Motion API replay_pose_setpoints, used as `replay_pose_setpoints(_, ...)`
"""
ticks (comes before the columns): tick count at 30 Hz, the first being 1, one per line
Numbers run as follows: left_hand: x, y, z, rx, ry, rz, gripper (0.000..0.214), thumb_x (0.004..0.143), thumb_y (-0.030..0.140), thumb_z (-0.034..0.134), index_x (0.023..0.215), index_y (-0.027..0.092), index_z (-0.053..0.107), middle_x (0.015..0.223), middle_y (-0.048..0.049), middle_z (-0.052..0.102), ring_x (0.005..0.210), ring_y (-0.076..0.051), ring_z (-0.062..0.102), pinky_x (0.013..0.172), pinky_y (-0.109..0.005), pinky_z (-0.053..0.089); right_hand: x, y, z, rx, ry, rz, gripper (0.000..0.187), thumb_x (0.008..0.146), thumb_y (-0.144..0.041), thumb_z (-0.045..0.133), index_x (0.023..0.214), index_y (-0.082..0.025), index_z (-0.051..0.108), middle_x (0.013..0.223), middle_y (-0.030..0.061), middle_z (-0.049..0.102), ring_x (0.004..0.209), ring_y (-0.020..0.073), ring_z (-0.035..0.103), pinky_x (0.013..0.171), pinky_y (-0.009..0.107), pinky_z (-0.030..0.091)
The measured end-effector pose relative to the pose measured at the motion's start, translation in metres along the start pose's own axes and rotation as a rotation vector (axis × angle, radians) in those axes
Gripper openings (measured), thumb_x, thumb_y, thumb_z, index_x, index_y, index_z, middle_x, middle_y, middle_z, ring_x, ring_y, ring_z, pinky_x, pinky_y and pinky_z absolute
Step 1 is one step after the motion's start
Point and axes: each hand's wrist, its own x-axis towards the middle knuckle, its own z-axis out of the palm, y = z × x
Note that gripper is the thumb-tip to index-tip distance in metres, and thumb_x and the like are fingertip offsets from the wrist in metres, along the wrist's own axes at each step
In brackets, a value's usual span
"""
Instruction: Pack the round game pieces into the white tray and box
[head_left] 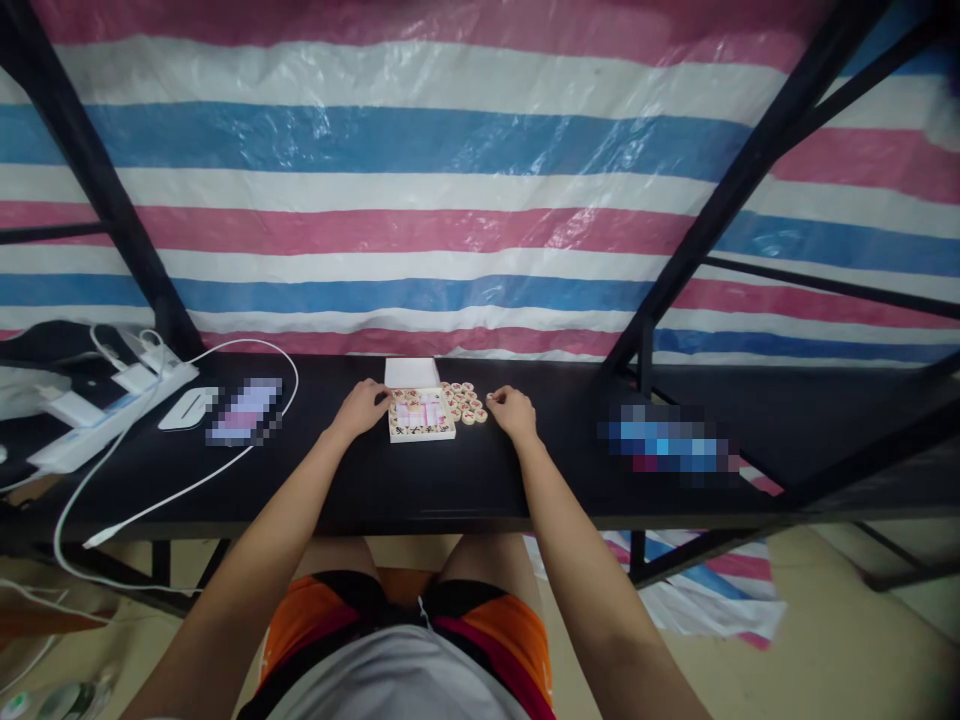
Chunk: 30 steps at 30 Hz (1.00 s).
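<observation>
A small white box (422, 436) stands on the black table, with round xiangqi pieces and pink-and-white paper in it. Dark-marked pieces line its front side, and some sit at the back left. Its white lid (411, 373) is behind it. My left hand (364, 409) is closed at the box's left edge, fingertips on the rim. To the right of the box lie several loose xiangqi pieces (466, 406) with red characters. Just beyond them, my right hand (514, 412) pinches a pale xiangqi piece (491, 397), partly hidden by the fingers.
On the left are a phone (246, 410), a white flat device (188, 408), a power strip (112, 420) and a looping white cable (176, 487). A blurred blue item (670, 440) lies at right. Black metal posts (720, 210) and striped sheeting (420, 140) stand behind the table.
</observation>
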Motion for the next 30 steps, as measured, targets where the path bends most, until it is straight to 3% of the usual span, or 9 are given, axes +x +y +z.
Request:
replay_pose_setpoints(8,0.0,0.001,0.001,-0.013,-0.002,-0.005,0.031,0.086,0.036,0.048,0.103,0.018,0.068,0.096,-0.0086,0.06,0.093,-0.023,0.056,0.086,-0.036,0.045,0.004,0.002,0.003,0.031,-0.028,-0.023,0.022,0.085,-0.033,0.05,0.092,-0.023,0.067,0.1,0.0068,0.067,0.096,0.0203,0.06,0.081,0.029,0.044)
replay_pose_setpoints(14,0.0,0.004,0.004,-0.033,0.004,0.096,0.032,0.088,0.035,0.046,0.101,0.019,0.07,0.103,-0.0082,0.063,0.094,-0.022,0.055,0.09,-0.037,0.044,0.005,0.005,0.009,0.07,-0.006,-0.105,0.026,0.085,-0.028,0.047,0.099,-0.023,0.069,0.103,0.0069,0.068,0.097,0.0202,0.061,0.086,0.031,0.045)
replay_pose_setpoints(30,-0.002,0.012,0.003,0.005,0.005,0.109,0.03,0.087,0.033,0.046,0.1,0.019,0.07,0.095,-0.0076,0.067,0.089,-0.023,0.057,0.084,-0.035,0.045,0.005,0.004,0.013,0.098,-0.01,-0.224,0.031,0.084,-0.022,0.045,0.103,-0.023,0.07,0.111,0.0062,0.067,0.105,0.0196,0.06,0.095,0.032,0.043)
